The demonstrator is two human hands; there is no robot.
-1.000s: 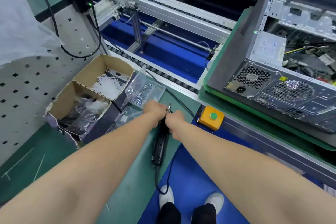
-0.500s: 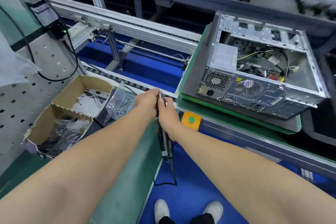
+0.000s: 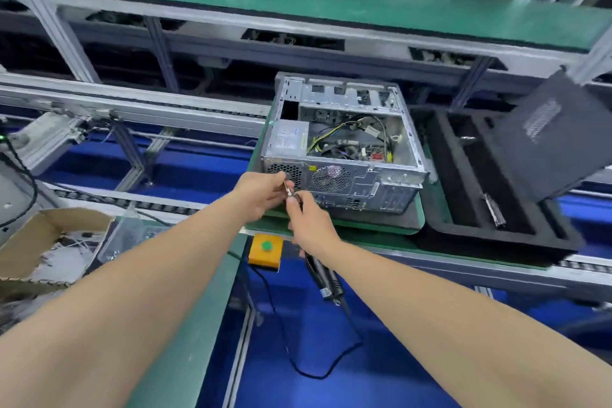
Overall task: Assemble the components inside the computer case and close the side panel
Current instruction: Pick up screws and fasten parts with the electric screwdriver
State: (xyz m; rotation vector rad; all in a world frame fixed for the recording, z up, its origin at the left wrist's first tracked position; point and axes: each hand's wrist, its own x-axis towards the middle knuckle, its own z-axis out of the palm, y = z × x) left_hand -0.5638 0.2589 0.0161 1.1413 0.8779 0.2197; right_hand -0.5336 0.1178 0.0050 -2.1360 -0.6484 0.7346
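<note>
An open grey computer case (image 3: 344,146) lies on its side on a green pallet (image 3: 419,222), its rear panel facing me, cables and boards showing inside. My right hand (image 3: 309,225) grips a black corded electric screwdriver (image 3: 324,278), tip up, just in front of the case's rear. My left hand (image 3: 261,192) pinches the screwdriver's metal bit at the tip. A dark side panel (image 3: 543,139) leans at the right over a black foam tray (image 3: 463,235).
A yellow box with a green button (image 3: 266,250) sits on the conveyor edge below my hands. Cardboard boxes (image 3: 39,242) with ties and a clear screw bin (image 3: 132,235) stand at the left on the green bench. The screwdriver's cord (image 3: 298,358) loops down over the blue floor.
Both hands have lifted the screwdriver from the bench by the screw bin and carried it right, up to the case's rear. My view has swung right, and the foam tray and side panel now show.
</note>
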